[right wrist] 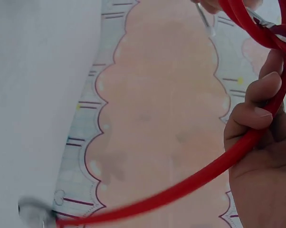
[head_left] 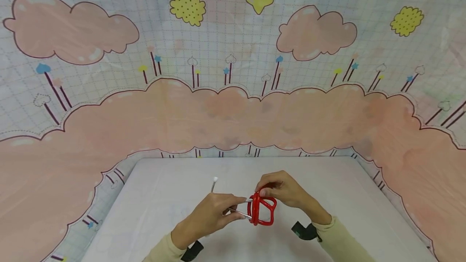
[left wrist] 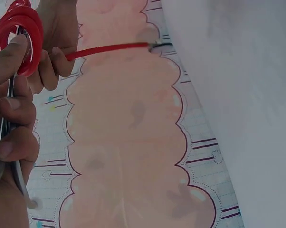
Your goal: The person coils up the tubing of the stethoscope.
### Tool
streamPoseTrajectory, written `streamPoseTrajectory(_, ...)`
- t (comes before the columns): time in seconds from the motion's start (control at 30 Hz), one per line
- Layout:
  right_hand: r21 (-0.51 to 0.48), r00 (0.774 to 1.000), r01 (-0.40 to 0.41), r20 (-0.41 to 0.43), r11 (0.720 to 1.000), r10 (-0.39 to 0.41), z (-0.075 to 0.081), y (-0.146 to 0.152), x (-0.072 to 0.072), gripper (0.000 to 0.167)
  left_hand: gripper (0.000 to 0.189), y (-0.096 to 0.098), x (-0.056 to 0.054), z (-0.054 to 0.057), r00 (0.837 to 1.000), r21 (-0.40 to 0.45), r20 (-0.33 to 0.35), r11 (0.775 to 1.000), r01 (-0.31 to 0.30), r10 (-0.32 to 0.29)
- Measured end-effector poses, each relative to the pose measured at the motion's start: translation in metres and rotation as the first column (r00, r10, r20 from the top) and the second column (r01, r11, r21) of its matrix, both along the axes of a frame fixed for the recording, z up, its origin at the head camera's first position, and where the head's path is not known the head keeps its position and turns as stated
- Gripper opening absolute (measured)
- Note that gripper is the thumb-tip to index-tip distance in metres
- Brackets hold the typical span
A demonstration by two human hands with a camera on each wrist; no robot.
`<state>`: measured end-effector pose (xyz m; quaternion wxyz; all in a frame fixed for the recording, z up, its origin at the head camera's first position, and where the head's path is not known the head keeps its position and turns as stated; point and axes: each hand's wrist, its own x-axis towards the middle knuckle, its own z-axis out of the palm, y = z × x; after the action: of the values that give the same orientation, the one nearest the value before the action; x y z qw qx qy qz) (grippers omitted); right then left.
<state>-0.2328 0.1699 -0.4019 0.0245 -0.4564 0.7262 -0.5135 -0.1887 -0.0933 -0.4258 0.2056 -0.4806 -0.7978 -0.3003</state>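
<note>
My left hand (head_left: 209, 213) grips a thin metal wire piece (head_left: 238, 212) whose two prongs point right; a white tip (head_left: 215, 179) shows on its far end. Round the prongs is wound a red elastic cord (head_left: 256, 209), in several loops. At the top of these coils, my right hand (head_left: 285, 189) pinches the cord between thumb and fingers. In the right wrist view, a length of the cord (right wrist: 181, 187) runs through the curled fingers and trails off to a metal hook (right wrist: 36, 209). This hook (left wrist: 159, 46) also shows in the left wrist view.
Both hands are above a white table (head_left: 153, 181). Behind and around it hangs a cloth printed with clouds (head_left: 316, 33) and stars. Dark camera mounts (head_left: 305, 231) sit at both wrists, below beige sleeves (head_left: 344, 239).
</note>
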Motion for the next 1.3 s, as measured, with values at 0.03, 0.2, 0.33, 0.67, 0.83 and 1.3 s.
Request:
streamPoseTrajectory(0.03, -0.009, 1.0, 0.004, 0.014, 1.0, -0.004, -0.001, 0.0, 0.0, 0.011, 0.034, 0.0, 0.0, 0.0, 1.0, 0.016, 0.015, 1.0, 0.004, -0.004)
streamPoseTrajectory(0.2, -0.02, 0.996, 0.054, 0.067, 0.998, -0.052, -0.011, 0.0, 0.0, 0.015, 0.036, -0.001, 0.0, -0.004, 0.996, 0.085, 0.084, 0.996, 0.003, -0.01)
streamPoseTrajectory(0.33, 0.002, 0.986, 0.146, 0.079, 0.989, -0.146, -0.016, -0.001, 0.003, 0.019, 0.037, -0.002, -0.003, -0.008, 0.999, 0.162, 0.05, 0.987, 0.001, -0.009)
streamPoseTrajectory(0.67, -0.036, 0.983, 0.175, 0.058, 0.984, -0.173, -0.024, -0.004, 0.008, 0.021, 0.039, -0.004, -0.006, -0.008, 0.999, 0.26, -0.036, 0.965, 0.032, -0.023)
streamPoseTrajectory(0.83, -0.033, 0.976, 0.209, 0.06, 0.977, -0.207, -0.029, -0.006, 0.008, 0.017, 0.043, -0.006, -0.006, -0.009, 1.0, 0.319, 0.007, 0.948, 0.005, -0.007)
streamPoseTrajectory(1.3, 0.066, 0.938, 0.32, 0.117, 0.945, -0.325, -0.044, -0.013, 0.009, 0.026, 0.041, -0.014, -0.005, -0.005, 0.982, 0.458, 0.127, 0.869, -0.184, 0.141)
